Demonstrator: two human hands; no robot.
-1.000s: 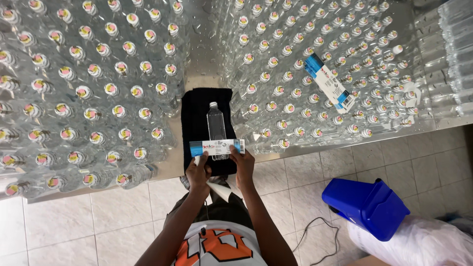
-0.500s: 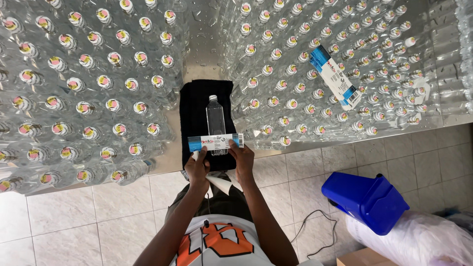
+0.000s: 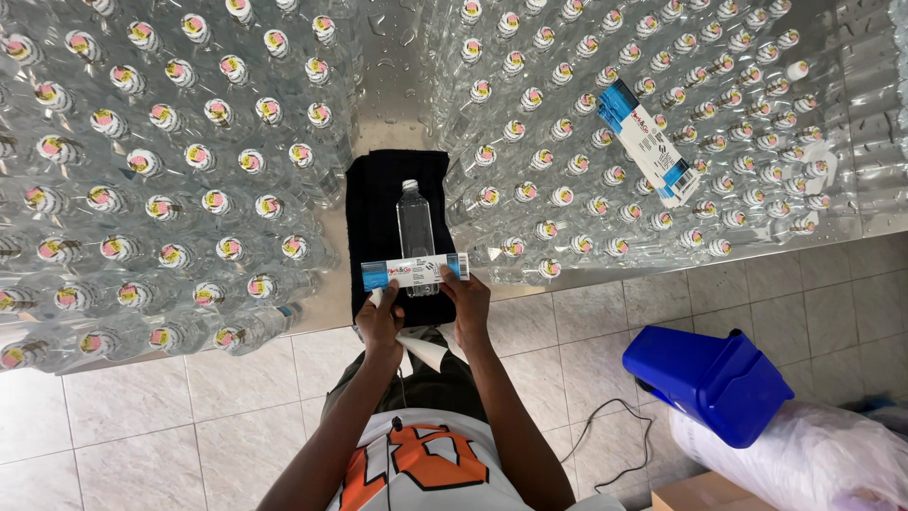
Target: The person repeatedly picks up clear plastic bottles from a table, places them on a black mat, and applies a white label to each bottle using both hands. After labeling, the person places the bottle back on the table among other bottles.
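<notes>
A clear plastic bottle point(image 3: 414, 220) lies on a black cloth point(image 3: 375, 203) on the metal table, its cap pointing away from me. Across its lower part lies a white label strip with blue ends point(image 3: 415, 272). My left hand point(image 3: 380, 320) pinches the strip's left end and my right hand point(image 3: 466, 303) pinches its right end, holding it stretched over the bottle.
Several upright clear bottles with pink-and-yellow caps crowd the metal table point(image 3: 390, 90) on the left point(image 3: 170, 180) and right point(image 3: 605, 142). A stack of labels point(image 3: 648, 142) lies on top of the right group. A blue bin point(image 3: 709, 383) and a white plastic bag point(image 3: 804, 464) stand on the tiled floor.
The view shifted slightly. Both hands keep the label stretched across the bottle in nearly the same place.
</notes>
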